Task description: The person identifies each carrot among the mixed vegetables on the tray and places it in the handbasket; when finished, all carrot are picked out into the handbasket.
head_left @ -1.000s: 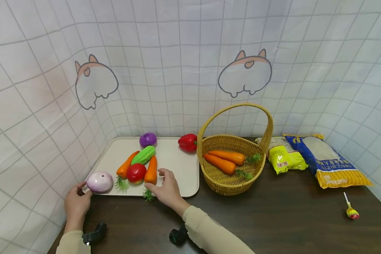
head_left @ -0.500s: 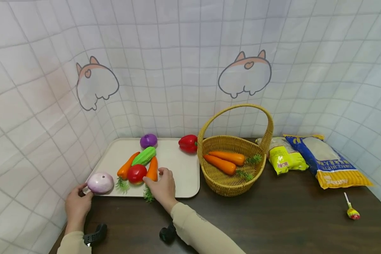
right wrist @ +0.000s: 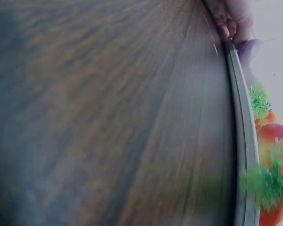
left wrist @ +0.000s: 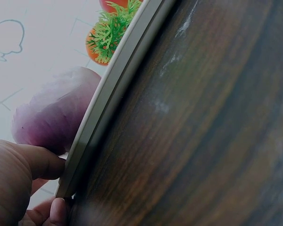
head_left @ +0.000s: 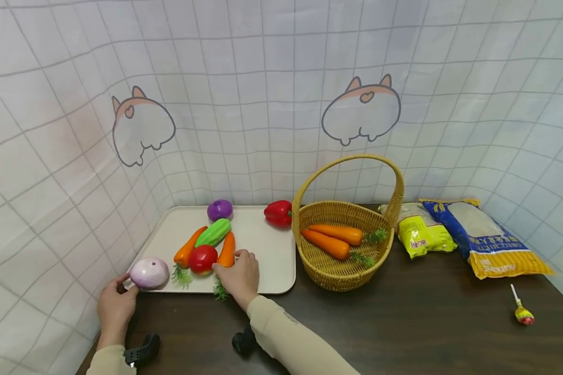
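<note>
A pale tray [head_left: 276, 260] bears toy vegetables. My left hand [head_left: 116, 304] grips its near left corner, thumb on the rim and fingers below it in the left wrist view. A pale purple onion [head_left: 149, 273] sits right by that thumb. My right hand [head_left: 241, 276] is at the thick end of the right-hand carrot [head_left: 227, 249] on the tray, thumb on one side and fingers on the other. Its leafy green top [right wrist: 269, 179] hangs over the rim. Beside it lie a tomato [head_left: 203, 259], a green ridged vegetable [head_left: 213, 233] and another carrot [head_left: 186, 251].
A wicker basket [head_left: 338, 278] with two carrots [head_left: 327, 244] stands against the tray's right side. Farther back on the tray are a purple onion [head_left: 220, 210] and a red bell pepper [head_left: 278, 214]. Food bags [head_left: 488, 237] and a lollipop [head_left: 523, 313] lie at the right.
My right hand has moved slightly left and closed in around the carrot's thick end. My left hand has stayed at the tray's corner. The vegetables look unmoved.
</note>
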{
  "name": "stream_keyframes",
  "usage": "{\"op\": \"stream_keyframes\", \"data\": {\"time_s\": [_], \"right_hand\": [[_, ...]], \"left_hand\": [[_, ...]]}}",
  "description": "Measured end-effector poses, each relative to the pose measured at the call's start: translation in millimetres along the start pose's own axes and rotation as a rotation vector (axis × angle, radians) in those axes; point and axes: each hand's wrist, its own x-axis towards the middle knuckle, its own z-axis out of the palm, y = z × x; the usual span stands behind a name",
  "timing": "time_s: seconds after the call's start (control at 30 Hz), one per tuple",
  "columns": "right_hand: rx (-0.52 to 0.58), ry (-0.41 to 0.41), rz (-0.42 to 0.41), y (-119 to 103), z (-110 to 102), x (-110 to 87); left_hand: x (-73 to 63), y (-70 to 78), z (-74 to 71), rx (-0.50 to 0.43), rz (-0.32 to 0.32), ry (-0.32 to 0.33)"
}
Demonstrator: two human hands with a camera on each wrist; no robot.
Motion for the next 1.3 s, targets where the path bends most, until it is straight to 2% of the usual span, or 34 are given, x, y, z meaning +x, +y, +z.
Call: {"op": "stream_keyframes", "data": {"time_s": [0.17, 0.3, 0.43, 0.57, 0.67, 0.83, 1.07, 1.2, 1.3], "right_hand": [[0.029, 0.023, 0.03, -1, -4, 2.1], [0.027, -0.001, 0.071, -1, -9, 2.8], [-0.029, -0.037, 0.068, 1, -19, 5.7], [-0.123, -0.076, 0.031, 6, -31, 9.1], [-0.135, -0.09, 0.02, 10, -39, 10.2], [-0.034, -0.062, 0.034, 21, -52, 11.0], [0.102, 0.054, 0.01, 46, -66, 11.8], [0.188, 0.066, -0.007, 55, -72, 11.3], [0.212, 0.062, -0.038, 55, -76, 8.8]], "left_hand": [[0.3, 0.4, 0.3, -0.003, 0.014, -0.002], [-0.6, -0.2, -0.1, -0.002, 0.007, 0.006], [-1.0, -0.6, -0.9, 0.005, 0.013, 0.009], [0.3, -1.1, -1.3, 0.013, 0.023, 0.016], [0.9, -0.7, -0.9, 0.015, 0.019, 0.016], [-0.6, -0.7, 0.5, 0.011, 0.013, 0.013], [-0.5, -3.6, 1.1, 0.024, 0.045, 0.023], [-0.3, -2.7, 0.3, 0.025, 0.043, 0.02], [0.1, -2.0, 0.5, 0.022, 0.035, 0.019]]}}
